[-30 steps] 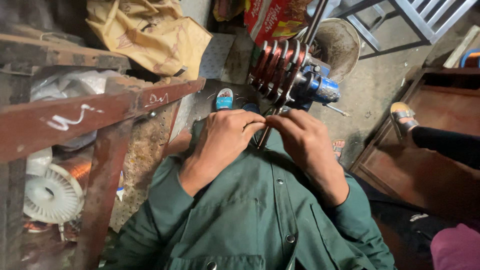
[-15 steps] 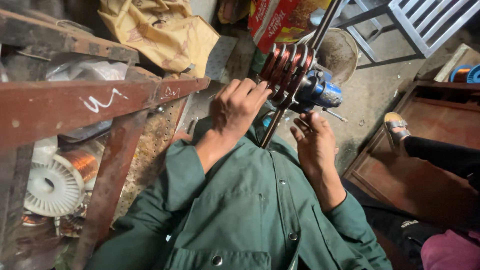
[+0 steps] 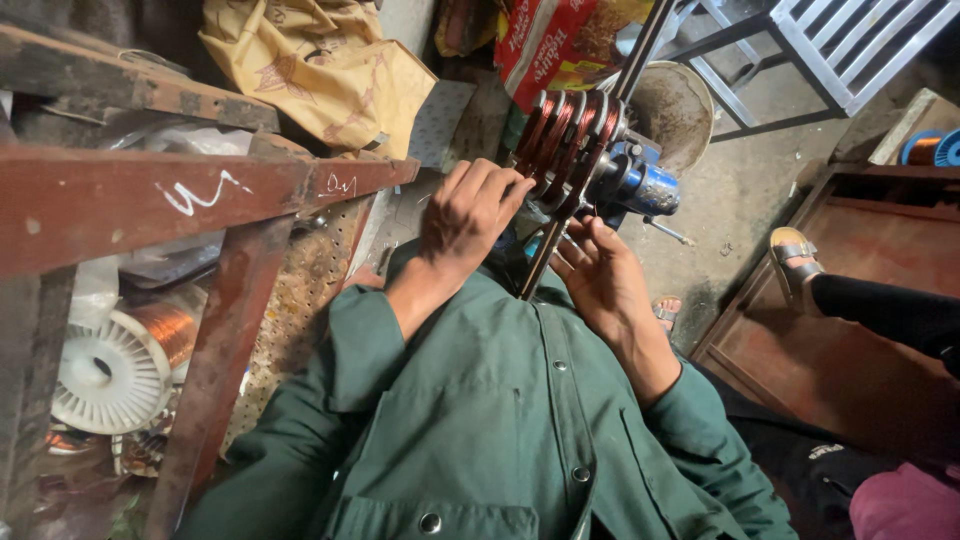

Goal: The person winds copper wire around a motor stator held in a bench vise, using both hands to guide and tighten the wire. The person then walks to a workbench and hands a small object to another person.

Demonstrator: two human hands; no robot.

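A winding former [image 3: 572,140] with several reddish discs wound with copper wire sits on a thin metal rod [image 3: 640,50] in front of me. My left hand [image 3: 470,215] reaches up with its fingertips on the left edge of the discs. My right hand [image 3: 600,275] is just below the former, fingers spread, touching the lower end of the rod [image 3: 535,265]. A blue and silver cylinder part [image 3: 650,190] is mounted behind the discs. I wear a green work shirt.
A rusty red metal frame [image 3: 200,200] stands at left, with a white spool of copper wire [image 3: 125,355] under it. Yellow bag [image 3: 320,65] and red packet [image 3: 555,40] lie behind. Another person's sandalled foot [image 3: 795,260] rests on a brown wooden box at right.
My left hand has risen from beside the right hand to the discs. My right hand has opened and dropped slightly below the former. The view has shifted right.
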